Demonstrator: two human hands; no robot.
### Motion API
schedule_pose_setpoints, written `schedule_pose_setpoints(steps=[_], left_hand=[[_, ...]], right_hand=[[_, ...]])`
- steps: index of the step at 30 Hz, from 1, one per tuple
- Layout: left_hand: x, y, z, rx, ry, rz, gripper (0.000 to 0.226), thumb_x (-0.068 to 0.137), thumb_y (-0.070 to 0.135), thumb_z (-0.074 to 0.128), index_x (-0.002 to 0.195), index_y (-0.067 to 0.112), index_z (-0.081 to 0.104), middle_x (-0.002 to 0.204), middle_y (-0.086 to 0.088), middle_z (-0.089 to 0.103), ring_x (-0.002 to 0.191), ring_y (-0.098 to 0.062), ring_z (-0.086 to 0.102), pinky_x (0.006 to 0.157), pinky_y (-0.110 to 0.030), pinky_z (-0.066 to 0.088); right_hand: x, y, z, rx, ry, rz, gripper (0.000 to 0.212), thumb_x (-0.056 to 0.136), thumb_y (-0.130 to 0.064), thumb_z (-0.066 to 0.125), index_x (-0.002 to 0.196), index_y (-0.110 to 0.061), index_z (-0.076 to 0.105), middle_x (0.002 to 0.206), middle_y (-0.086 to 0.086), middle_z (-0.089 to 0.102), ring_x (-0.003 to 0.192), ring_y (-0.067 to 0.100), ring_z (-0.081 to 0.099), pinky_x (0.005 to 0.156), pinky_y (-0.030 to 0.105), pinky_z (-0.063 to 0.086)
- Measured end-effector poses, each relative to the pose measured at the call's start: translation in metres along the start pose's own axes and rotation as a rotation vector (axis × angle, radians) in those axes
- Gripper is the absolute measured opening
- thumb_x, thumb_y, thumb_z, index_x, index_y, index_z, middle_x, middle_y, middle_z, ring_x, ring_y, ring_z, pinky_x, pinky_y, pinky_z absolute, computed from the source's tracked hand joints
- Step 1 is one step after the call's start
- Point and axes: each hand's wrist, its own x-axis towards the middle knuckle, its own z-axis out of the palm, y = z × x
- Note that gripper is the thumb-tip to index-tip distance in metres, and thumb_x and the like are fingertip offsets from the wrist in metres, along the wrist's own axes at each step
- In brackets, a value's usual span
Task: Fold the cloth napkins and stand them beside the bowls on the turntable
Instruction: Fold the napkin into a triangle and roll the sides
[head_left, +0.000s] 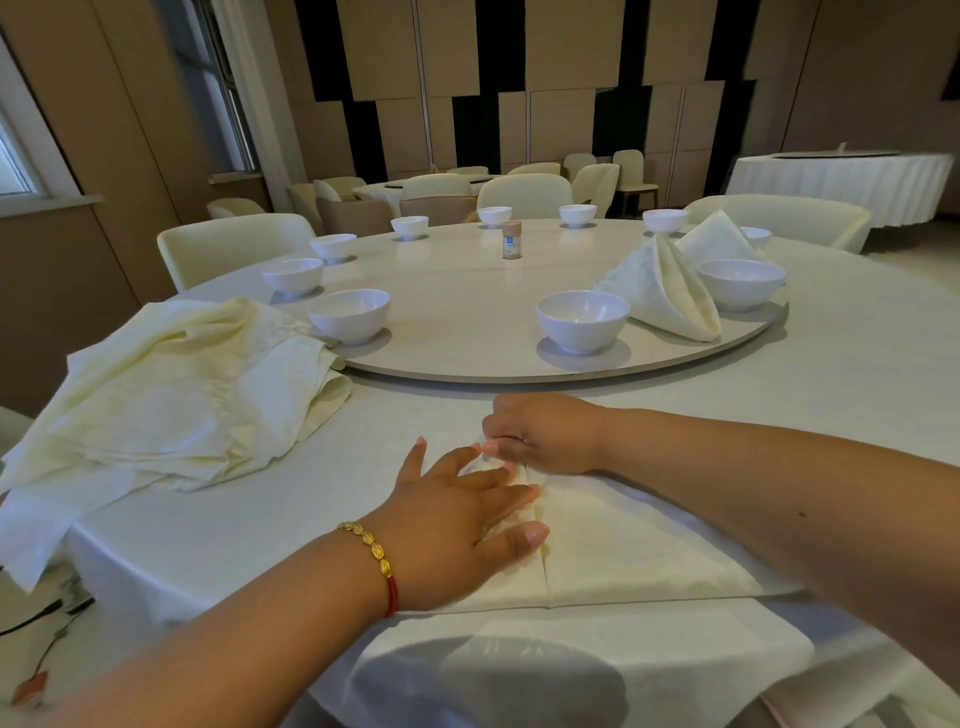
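Note:
A pale yellow napkin (639, 545) lies folded into a triangle on the tablecloth at the near edge. My left hand (457, 519) presses flat on its left half with straight fingers. My right hand (540, 434) pinches the napkin's top point with curled fingers. A pile of unfolded napkins (182, 395) lies at the left. On the turntable (467, 332), two folded napkins stand at the right: one (662, 291) between two white bowls (583, 319) (740, 283), the other (719, 241) behind it.
Several more white bowls ring the turntable, such as one (349, 314) near the pile. A small brown jar (511, 239) stands at its middle. Cream chairs (234, 244) surround the table. Another clothed table (841, 179) stands at the far right.

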Motion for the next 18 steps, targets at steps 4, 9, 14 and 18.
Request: schedule_pose_setpoints(steps=[4,9,14,18], left_hand=[[0.009,-0.005,-0.008,-0.059,0.0,0.002,0.064,0.089,0.063,0.004,0.142,0.046,0.035,0.153,0.025,0.025,0.146,-0.007,-0.005,0.113,-0.051,-0.019],[0.03,0.003,-0.018,-0.102,0.077,-0.091,0.058,0.099,0.053,0.013,0.128,0.027,0.056,0.14,0.015,0.049,0.145,-0.005,0.01,0.114,-0.053,-0.015],[0.023,0.017,-0.004,-0.113,0.073,-0.148,0.067,0.094,0.061,0.01,0.152,0.027,0.02,0.159,0.006,0.018,0.147,-0.008,0.007,0.116,-0.052,-0.012],[0.014,0.021,0.005,-0.073,0.038,-0.172,0.073,0.09,0.066,0.006,0.153,0.029,0.006,0.161,0.007,0.003,0.147,-0.009,-0.003,0.116,-0.052,-0.012]], right_hand=[[-0.001,0.001,0.004,-0.015,0.023,0.085,0.034,0.1,-0.041,0.04,0.073,-0.022,0.046,0.072,-0.005,0.045,0.07,0.015,0.046,0.063,0.032,0.036],[-0.016,0.01,0.012,-0.044,0.159,0.368,0.038,0.1,-0.04,0.037,0.067,-0.022,0.039,0.067,-0.006,0.043,0.072,0.02,0.047,0.062,0.031,0.035],[-0.04,0.015,0.021,-0.049,0.248,0.654,0.038,0.1,-0.036,0.035,0.064,-0.024,0.037,0.073,-0.004,0.047,0.076,0.02,0.047,0.063,0.029,0.033],[-0.057,0.008,0.021,-0.037,0.225,0.764,0.038,0.1,-0.033,0.034,0.063,-0.024,0.038,0.067,-0.006,0.042,0.076,0.02,0.049,0.063,0.028,0.035]])
